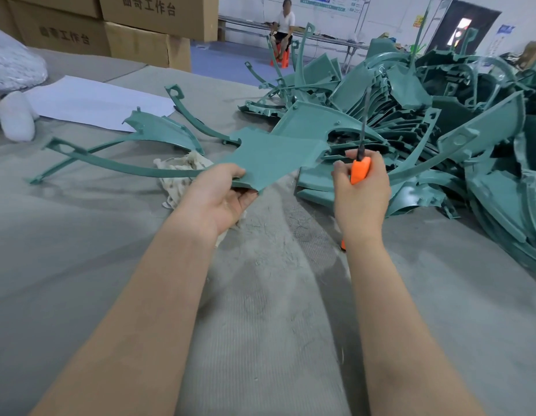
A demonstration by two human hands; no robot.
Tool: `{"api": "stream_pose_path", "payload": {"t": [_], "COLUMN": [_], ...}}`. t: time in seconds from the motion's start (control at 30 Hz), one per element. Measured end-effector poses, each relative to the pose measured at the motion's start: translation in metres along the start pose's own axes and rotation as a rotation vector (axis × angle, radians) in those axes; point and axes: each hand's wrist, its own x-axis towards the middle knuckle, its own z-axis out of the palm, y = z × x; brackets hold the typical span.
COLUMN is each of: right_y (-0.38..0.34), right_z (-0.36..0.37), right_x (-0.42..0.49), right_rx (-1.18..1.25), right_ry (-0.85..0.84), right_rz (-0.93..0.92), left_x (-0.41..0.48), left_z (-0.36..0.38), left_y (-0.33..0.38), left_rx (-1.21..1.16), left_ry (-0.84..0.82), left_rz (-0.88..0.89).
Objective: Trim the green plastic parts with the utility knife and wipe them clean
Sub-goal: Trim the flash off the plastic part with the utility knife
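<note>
Fingers of the left hand grip a flat green plastic part by its edge; the right hand clasps an orange-handled utility knife, blade up.

The left hand pinched the green plastic part, thumb above, fingers curled beneath. The right hand fisted the utility knife, both forearms stretched forward.

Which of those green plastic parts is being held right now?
The flat panel with the long curved arm, gripped at its near edge by the left hand; the others lie on the table or in the pile at right.
</note>
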Motion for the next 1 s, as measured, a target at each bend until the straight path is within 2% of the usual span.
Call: {"api": "stream_pose_path", "payload": {"t": [0.1,0.23,0.53,0.73,0.8,0.9,1.0], "right_y": [-0.001,-0.005,-0.009,-0.011,-0.011,-0.012,-0.009], "right_z": [-0.004,-0.004,-0.005,-0.006,-0.007,-0.008,-0.009], "right_x": [0.003,0.003,0.002,0.0,0.001,0.001,0.003], "right_rx": [0.038,0.04,0.172,0.325,0.386,0.463,0.53], "right_ry": [-0.004,-0.103,-0.314,-0.384,-0.357,-0.27,-0.165], "right_rz": [0.08,0.133,0.292,0.293,0.351,0.457,0.563], "left_x": [0.0,0.002,0.0,0.003,0.002,-0.002,0.001], "left_z": [-0.001,-0.002,0.002,0.0,0.0,-0.001,-0.008], "left_y": [-0.001,-0.001,-0.003,-0.009,-0.009,-0.001,0.009], "left_rx": [-0.03,-0.043,0.097,0.354,0.356,0.221,0.078], "left_ry": [0.011,0.0,0.002,-0.056,-0.097,-0.197,-0.097], "left_rz": [0.034,0.128,0.326,0.369,0.35,0.301,0.346]}}
